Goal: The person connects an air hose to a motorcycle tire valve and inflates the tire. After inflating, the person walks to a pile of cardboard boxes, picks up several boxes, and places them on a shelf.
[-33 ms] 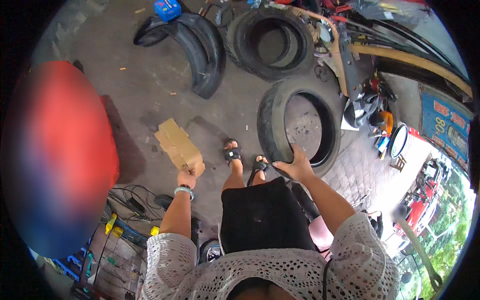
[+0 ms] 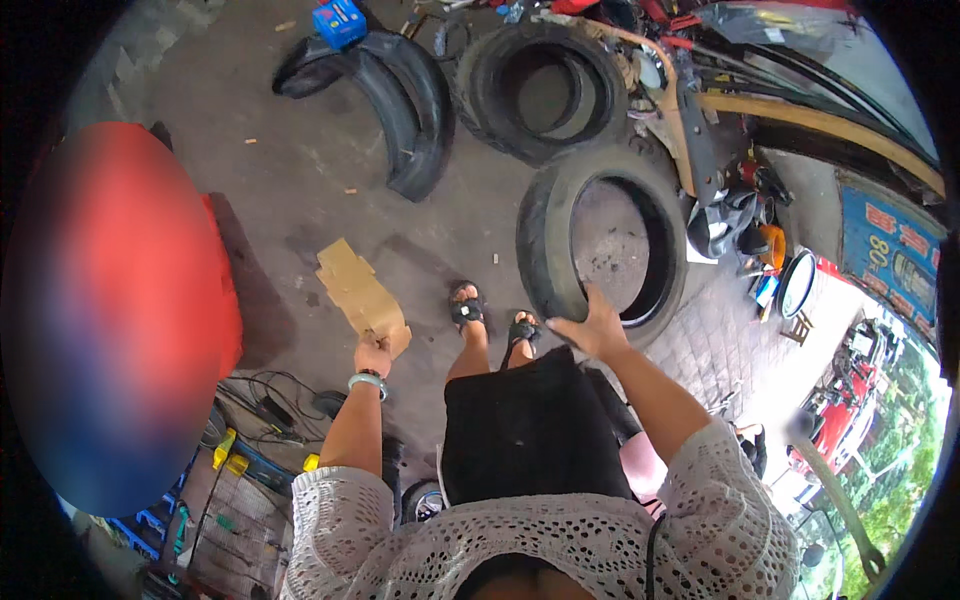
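Note:
My left hand (image 2: 373, 355) is closed on the near end of a folded piece of brown cardboard (image 2: 350, 285), held above the floor. The cardboard's notched far end points away from me. At the right, my right hand (image 2: 600, 328) grips the near rim of a black motorcycle-type tyre (image 2: 543, 245). Its thumb lies along the outside, and the other fingers reach into the opening. The tyre's tread faces left, and its wide opening shows the floor. My sandalled feet (image 2: 468, 305) stand between the cardboard and the tyre.
More tyres (image 2: 478, 95) lie beyond the held one. A folded black inner tube (image 2: 430, 120) with a blue box (image 2: 340, 22) on it lies farther left. A large, blurred red-and-blue shape (image 2: 130, 290) fills the left side. Black cables (image 2: 265, 405) and a wire rack (image 2: 235, 515) are near left.
The whole view has shifted very slightly. Both hands keep their holds on the cardboard and the tyre.

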Demonstrator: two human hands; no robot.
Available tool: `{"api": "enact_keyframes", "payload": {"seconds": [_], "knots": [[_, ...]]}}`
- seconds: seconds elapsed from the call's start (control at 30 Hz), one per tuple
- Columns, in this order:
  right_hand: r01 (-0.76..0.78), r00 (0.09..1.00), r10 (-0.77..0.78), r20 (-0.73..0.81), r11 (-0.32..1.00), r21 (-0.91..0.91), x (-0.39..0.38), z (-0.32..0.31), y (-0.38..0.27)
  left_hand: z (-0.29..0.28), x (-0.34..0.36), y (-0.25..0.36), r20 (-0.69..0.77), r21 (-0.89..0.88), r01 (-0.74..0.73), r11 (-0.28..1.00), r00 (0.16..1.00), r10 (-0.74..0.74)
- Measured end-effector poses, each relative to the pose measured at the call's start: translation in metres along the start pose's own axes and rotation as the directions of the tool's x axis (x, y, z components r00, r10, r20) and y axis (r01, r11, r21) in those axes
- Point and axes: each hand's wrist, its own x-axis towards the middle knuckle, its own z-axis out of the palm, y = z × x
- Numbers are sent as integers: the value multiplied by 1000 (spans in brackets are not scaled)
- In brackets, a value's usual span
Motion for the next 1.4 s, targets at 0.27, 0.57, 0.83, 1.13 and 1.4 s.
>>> {"api": "enact_keyframes", "payload": {"seconds": [0.27, 0.57, 0.83, 1.13, 1.4], "knots": [[215, 932, -260, -254, 957, -194, 193, -31, -48, -68, 53, 69, 109, -585, 261, 768, 964, -244], [112, 976, -178, -128, 907, -406, 356, 18, -74, -16, 101, 89, 72, -833, 267, 485, 921, -383], [638, 768, -609, 201, 699, -323, 307, 77, -97, -9, 90, 119, 111, -908, 283, 309, 874, -472], [622, 751, -318, 579, 637, -456, 455, 190, -164, 2, 74, 108, 47, -914, 222, 340, 889, -455], [675, 736, -376, 563, 339, -656, 404, 177, -122, 2, 15, 81, 67, -915, 242, 322, 879, -471]]}}
